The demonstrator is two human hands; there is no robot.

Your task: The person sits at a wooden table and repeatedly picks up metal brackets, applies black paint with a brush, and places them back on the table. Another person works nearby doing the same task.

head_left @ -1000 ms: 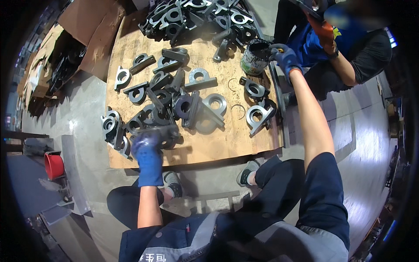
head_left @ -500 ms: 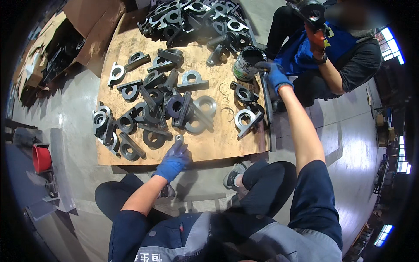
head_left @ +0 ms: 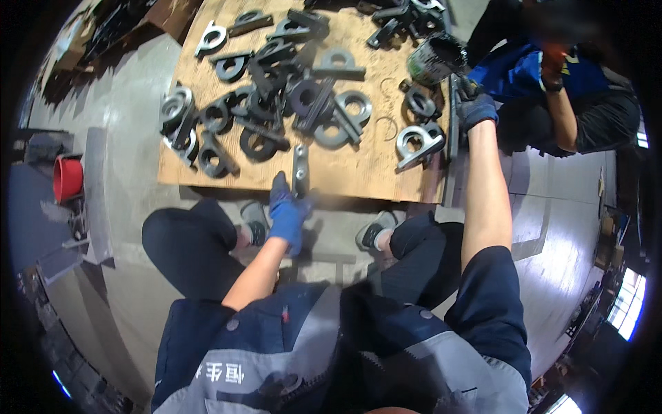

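My left hand (head_left: pixel 287 215), in a blue glove, is at the near edge of the wooden board. Its fingers close on the lower end of a grey metal bracket (head_left: pixel 300 170), whose flat bar with holes points away from me; the hand hides the rest. At the board's right edge, my right hand (head_left: pixel 477 109), gloved in blue with darkened fingertips, is curled beside an open paint can (head_left: pixel 436 59) with dark smears. What its fingers hold cannot be made out. Just nearer than the can are a dark ring bracket (head_left: pixel 420 103) and a bare-faced one (head_left: pixel 418 145).
Many ring brackets (head_left: pixel 262 96) lie heaped across the wooden board (head_left: pixel 345 172). A co-worker in a blue apron (head_left: pixel 514 69) sits beyond the right edge. A red bucket (head_left: pixel 68 178) stands at far left, and cardboard boxes (head_left: pixel 162 21) at upper left.
The view has shifted, so the board sits higher in the picture. The bracket at my left hand now shows more of its bar. My right hand has moved slightly away from the can's rim.
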